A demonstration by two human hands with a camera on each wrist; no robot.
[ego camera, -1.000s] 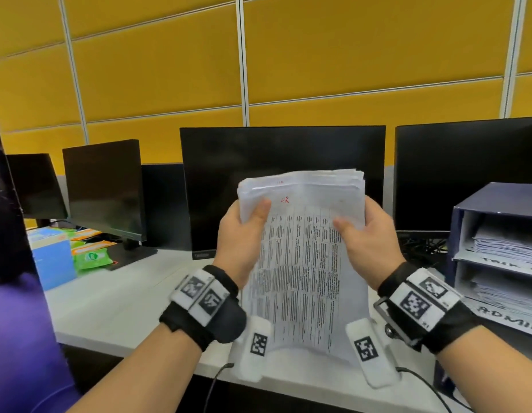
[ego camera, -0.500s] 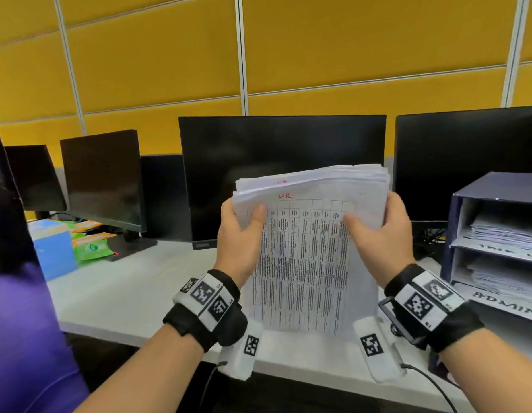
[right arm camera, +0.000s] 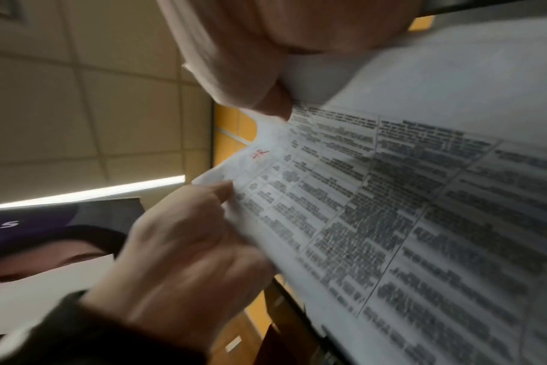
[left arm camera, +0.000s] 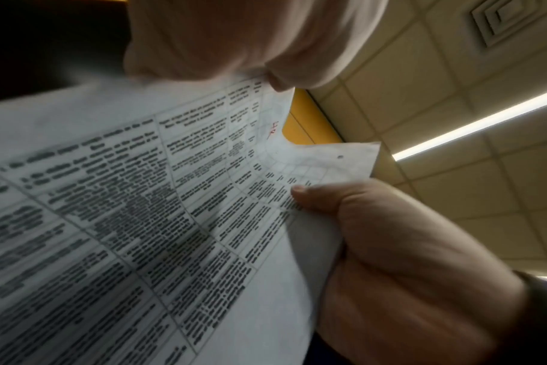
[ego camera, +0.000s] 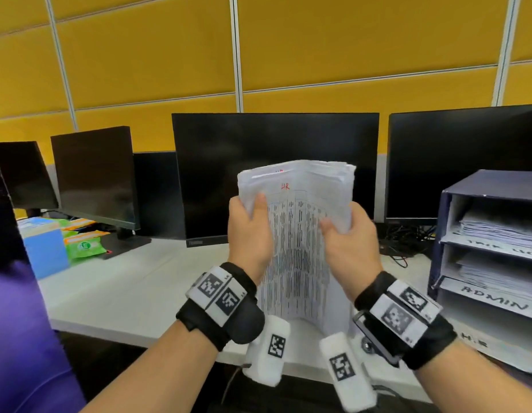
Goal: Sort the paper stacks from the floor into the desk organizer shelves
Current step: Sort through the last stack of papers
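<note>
One paper stack (ego camera: 297, 222) stands upright on the tabletop (ego camera: 133, 281), red "HR" at top; since a second ago it has bowed inward. Left hand (ego camera: 250, 234) and right hand (ego camera: 348, 236) each clutch a side edge. Likely squaring sheets before the organizer (ego camera: 494, 186) at right.

Black wristbands (ego camera: 220, 311) (white coded tags), bare forearms, purple garment (ego camera: 17, 338)

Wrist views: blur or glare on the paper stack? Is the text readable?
Left wrist: paper stack printed rows smeared, unreadable; the ceiling light strip blows out. Right wrist: same smear on the print, left hand blurred. Head: sharper, red mark legible, print still streaked.
</note>
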